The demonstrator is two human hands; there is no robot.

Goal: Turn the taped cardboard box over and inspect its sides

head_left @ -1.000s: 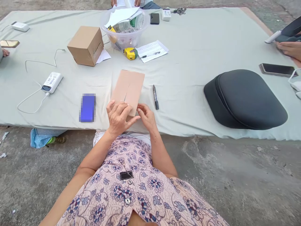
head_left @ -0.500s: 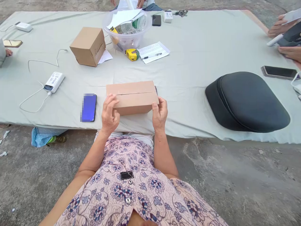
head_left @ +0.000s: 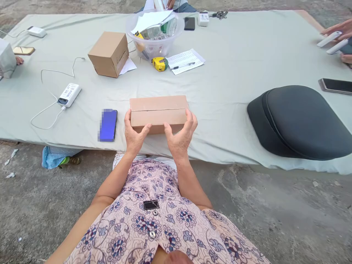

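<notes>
A small brown cardboard box (head_left: 158,110) lies at the near edge of the cloth-covered table, its top flaps folded down and meeting along a seam. My left hand (head_left: 135,136) grips its left end, fingers along the side and thumb against the near face. On the other end my right hand (head_left: 181,135) is closed the same way, thumb on the near face and fingers round the right side. The box's underside is hidden. To the left of my left hand lies a phone (head_left: 108,125) with a blue screen.
A black cushioned seat (head_left: 302,121) stands to the right. Farther back are a larger cardboard box (head_left: 108,55), a plastic basket (head_left: 155,46) of bottles and papers, a yellow tape measure (head_left: 160,63) and a paper sheet (head_left: 185,60). A cabled power bank (head_left: 69,95) lies left. Other people's hands show at the edges.
Both hands have shifted from the box's top flaps and corner to its two ends, thumbs now on the near face. The flaps lie flatter. The view has turned slightly left.
</notes>
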